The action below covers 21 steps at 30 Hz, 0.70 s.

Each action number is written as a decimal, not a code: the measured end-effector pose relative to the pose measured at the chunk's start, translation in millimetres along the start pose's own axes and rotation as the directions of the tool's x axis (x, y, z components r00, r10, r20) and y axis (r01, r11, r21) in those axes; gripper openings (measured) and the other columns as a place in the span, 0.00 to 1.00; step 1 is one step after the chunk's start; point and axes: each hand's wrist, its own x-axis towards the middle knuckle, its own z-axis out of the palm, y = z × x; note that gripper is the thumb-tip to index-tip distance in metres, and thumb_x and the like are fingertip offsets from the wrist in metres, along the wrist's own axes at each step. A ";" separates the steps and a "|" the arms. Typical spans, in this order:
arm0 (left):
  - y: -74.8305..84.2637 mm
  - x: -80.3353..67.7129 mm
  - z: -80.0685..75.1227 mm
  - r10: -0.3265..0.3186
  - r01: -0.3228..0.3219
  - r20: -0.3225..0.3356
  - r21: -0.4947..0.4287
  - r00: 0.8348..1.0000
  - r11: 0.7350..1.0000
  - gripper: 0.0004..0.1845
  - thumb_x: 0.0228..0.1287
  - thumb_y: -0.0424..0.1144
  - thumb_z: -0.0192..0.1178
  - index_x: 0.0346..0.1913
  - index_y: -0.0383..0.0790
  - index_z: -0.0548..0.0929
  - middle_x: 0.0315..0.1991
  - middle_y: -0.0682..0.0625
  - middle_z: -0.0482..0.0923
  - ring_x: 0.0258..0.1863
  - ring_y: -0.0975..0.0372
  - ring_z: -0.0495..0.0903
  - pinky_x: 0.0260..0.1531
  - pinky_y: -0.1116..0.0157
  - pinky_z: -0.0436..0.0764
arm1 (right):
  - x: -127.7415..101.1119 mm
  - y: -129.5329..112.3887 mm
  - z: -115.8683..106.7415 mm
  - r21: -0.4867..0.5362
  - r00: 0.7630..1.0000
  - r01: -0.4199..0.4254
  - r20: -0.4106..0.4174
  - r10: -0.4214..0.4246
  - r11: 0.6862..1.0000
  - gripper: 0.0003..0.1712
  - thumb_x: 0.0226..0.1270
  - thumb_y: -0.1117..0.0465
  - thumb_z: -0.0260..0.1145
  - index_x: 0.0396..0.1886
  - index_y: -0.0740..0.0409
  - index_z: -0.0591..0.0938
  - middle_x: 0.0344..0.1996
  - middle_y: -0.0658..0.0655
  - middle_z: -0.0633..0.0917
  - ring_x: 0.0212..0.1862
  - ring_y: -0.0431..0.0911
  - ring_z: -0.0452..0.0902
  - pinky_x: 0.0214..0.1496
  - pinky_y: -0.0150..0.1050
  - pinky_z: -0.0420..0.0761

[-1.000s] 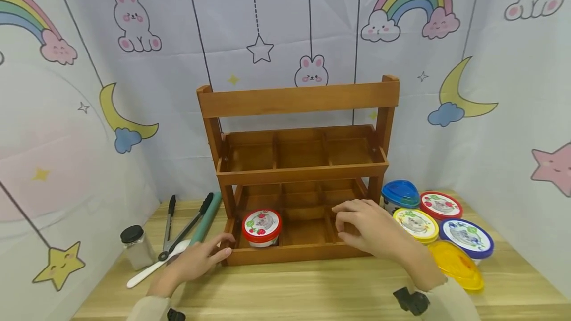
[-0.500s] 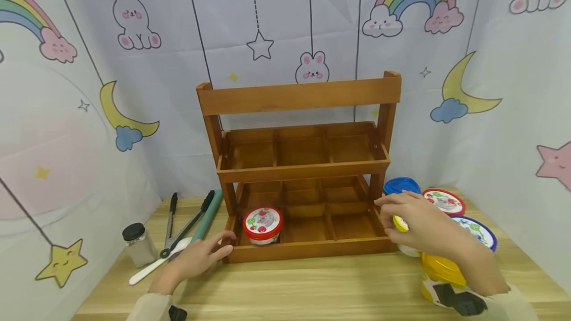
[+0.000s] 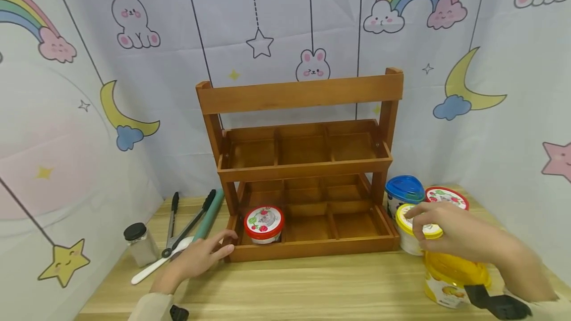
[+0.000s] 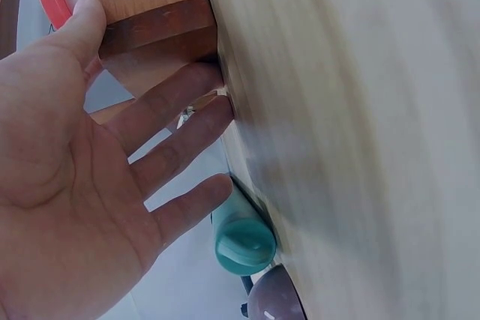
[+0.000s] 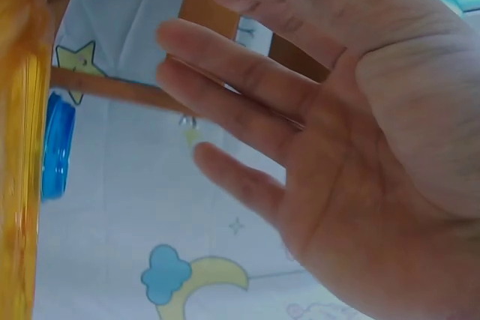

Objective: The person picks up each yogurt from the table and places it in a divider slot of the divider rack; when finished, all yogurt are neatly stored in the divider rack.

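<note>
Since 1 second ago, the right hand (image 3: 455, 234) has left the front of the wooden rack (image 3: 303, 162) and crossed to the tubs standing to the right of it, where its fingertips now rest on the lid of the yellow-rimmed tub (image 3: 412, 234). Its fingers look straight and spread in the right wrist view, gripping nothing. That tub stands on the table (image 3: 312, 291) just right of the rack's lower tray, in front of the blue-lidded tub (image 3: 403, 192) and the red-rimmed tub (image 3: 446, 196), with the yellow tub (image 3: 450, 281) nearer the camera under the wrist. The left hand (image 3: 196, 261) has stayed at the rack's front left corner, fingers straight and flat against the wood. 1 red-lidded tub (image 3: 263, 223) sits in the front left compartment of the lower tray, just beside that hand. Left of the rack lie tongs (image 3: 185, 227), a teal tube (image 3: 207, 214), a white spoon (image 3: 156, 266) and a small black-capped jar (image 3: 139, 245).
</note>
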 end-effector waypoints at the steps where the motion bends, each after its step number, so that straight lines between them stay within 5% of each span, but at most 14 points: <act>1: 0.0 0.3 -0.1 -0.001 0.001 0.000 0.000 1.000 1.000 0.19 0.79 0.51 0.51 0.64 0.48 0.73 0.33 0.57 0.82 0.29 0.65 0.78 0.36 0.53 0.76 | -2.5 2.6 -0.3 0.011 1.000 0.003 0.015 -0.003 1.000 0.22 0.57 0.65 0.75 0.22 0.32 0.73 0.49 0.50 0.84 0.51 0.58 0.79 0.47 0.49 0.78; 10: 0.5 0.2 -0.7 0.003 -0.003 0.010 -0.005 1.000 1.000 0.19 0.79 0.50 0.51 0.65 0.48 0.72 0.31 0.56 0.81 0.28 0.64 0.78 0.35 0.52 0.76 | -23.6 23.8 -5.3 0.079 0.974 -0.119 0.204 0.101 0.990 0.08 0.61 0.57 0.74 0.30 0.38 0.82 0.44 0.47 0.85 0.44 0.48 0.80 0.46 0.43 0.81; 15: 0.5 -0.2 -0.7 -0.005 0.005 0.011 -0.008 1.000 1.000 0.19 0.78 0.50 0.51 0.65 0.48 0.72 0.31 0.55 0.80 0.27 0.64 0.76 0.33 0.55 0.75 | -27.2 28.7 -7.5 0.126 0.940 -0.231 0.286 0.187 0.965 0.13 0.55 0.58 0.77 0.36 0.40 0.83 0.42 0.46 0.81 0.44 0.49 0.73 0.46 0.48 0.77; 21: 0.1 -0.7 -0.5 -0.009 0.010 0.012 -0.008 1.000 1.000 0.19 0.79 0.50 0.51 0.65 0.47 0.72 0.30 0.55 0.80 0.26 0.64 0.76 0.34 0.55 0.75 | -26.8 27.5 -6.9 0.172 0.892 -0.346 0.366 0.266 0.922 0.23 0.48 0.57 0.81 0.44 0.40 0.82 0.52 0.56 0.79 0.50 0.56 0.71 0.51 0.60 0.74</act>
